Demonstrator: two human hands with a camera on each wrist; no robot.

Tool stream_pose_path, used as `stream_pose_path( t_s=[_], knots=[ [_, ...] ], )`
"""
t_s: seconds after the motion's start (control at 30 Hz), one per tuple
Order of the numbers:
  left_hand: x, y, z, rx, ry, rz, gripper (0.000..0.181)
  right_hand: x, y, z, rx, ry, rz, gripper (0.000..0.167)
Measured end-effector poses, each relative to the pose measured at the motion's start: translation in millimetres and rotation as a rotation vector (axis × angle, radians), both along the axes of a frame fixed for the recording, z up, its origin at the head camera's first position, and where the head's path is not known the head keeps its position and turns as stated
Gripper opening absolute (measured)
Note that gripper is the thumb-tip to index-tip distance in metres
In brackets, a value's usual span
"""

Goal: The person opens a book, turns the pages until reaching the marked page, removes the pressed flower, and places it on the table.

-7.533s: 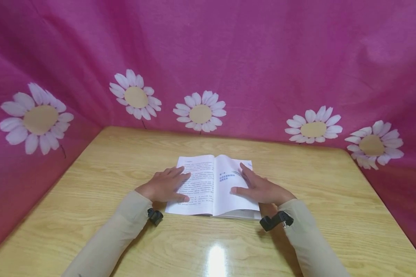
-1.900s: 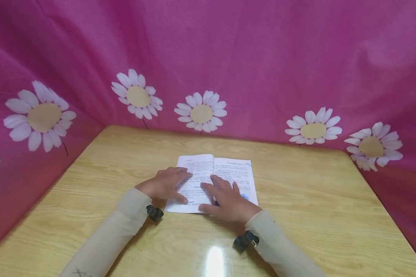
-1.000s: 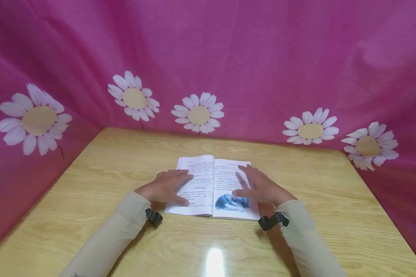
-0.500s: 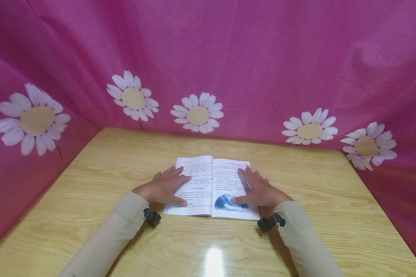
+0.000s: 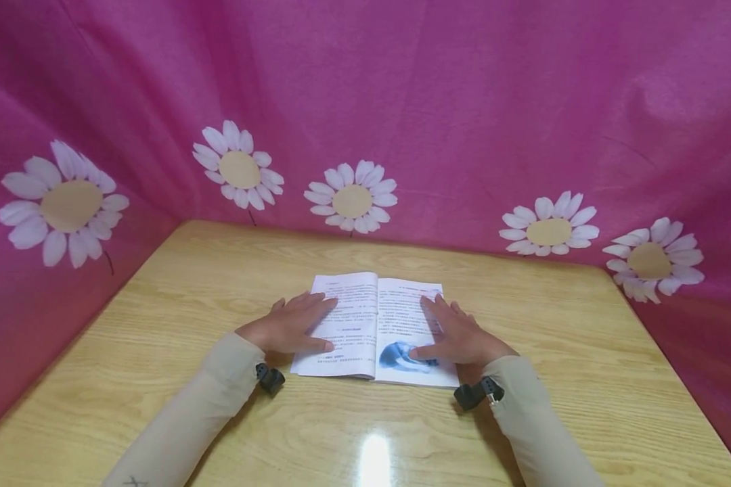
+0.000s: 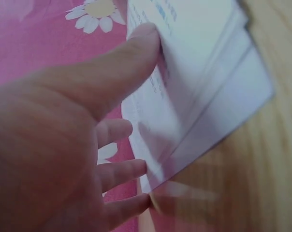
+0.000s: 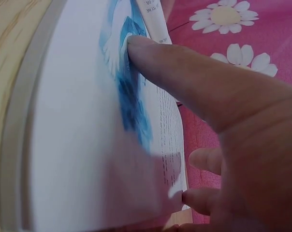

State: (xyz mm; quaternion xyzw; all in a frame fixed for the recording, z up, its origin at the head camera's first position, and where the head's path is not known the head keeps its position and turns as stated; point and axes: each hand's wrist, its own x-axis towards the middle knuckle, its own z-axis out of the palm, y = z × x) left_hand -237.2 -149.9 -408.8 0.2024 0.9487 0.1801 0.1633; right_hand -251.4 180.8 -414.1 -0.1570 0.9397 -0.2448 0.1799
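An open book (image 5: 350, 338) lies on the wooden table in the head view, printed text across both pages. A blue picture (image 5: 404, 356) fills the lower part of the right page. My left hand (image 5: 289, 326) rests over the left page's outer side, fingers spread and thumb pointing inward. Over the right page's outer edge lies my right hand (image 5: 463, 334), its thumb on the blue picture. In the left wrist view, several page edges (image 6: 228, 72) fan out beneath the left thumb. The right wrist view shows the right thumb (image 7: 151, 50) against the picture. Neither hand grips anything.
The wooden table (image 5: 219, 257) extends around the book, with a bright light reflection near its front. A pink curtain (image 5: 438, 122) printed with white daisies stands behind and along the sides. Each wrist bears a small black camera (image 5: 474, 393).
The right page showed a chapter title earlier; now it carries text and the blue picture. My right hand moved from the book's middle back to the right page. The left hand stayed nearly still.
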Motion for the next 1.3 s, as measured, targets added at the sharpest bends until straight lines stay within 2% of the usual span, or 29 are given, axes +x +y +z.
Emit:
stream_pose_path(
  t_s=[0.13, 0.3, 0.53, 0.77, 1.07, 1.17, 1.3],
  knots=[
    [1.2, 0.0, -0.3, -0.031, 0.006, 0.019, 0.086, -1.1, -1, 1.1, 0.0, 0.005, 0.0, 0.116],
    [2.0, -1.8, -1.3, -0.075, 0.017, 0.001, 0.085, -2.8, -4, 2.8, 0.021, 0.008, 0.004, 0.117],
    [1.2, -3.5, -2.6, -0.073, 0.015, -0.008, 0.086, -3.9, -6, 5.0, -0.012, 0.004, 0.015, 0.117],
    [-2.5, -3.5, -4.6, -0.1, 0.026, -0.013, 0.086, -2.8, -2, 9.5, -0.077, 0.018, 0.05, 0.111],
    [-3.6, -2.2, -3.8, -0.086, 0.013, -0.026, 0.087, -0.1, -1, 14.7, -0.04, 0.031, 0.055, 0.097],
    [-3.3, -1.5, -3.9, -0.095, 0.008, -0.017, 0.087, 2.8, -4, 18.6, -0.081, 0.008, 0.072, 0.093],
    [-1.9, -0.8, -4.7, -0.107, 0.003, -0.011, 0.086, 6.7, -8, 23.8, -0.123, -0.064, 0.029, 0.09]
  ],
)
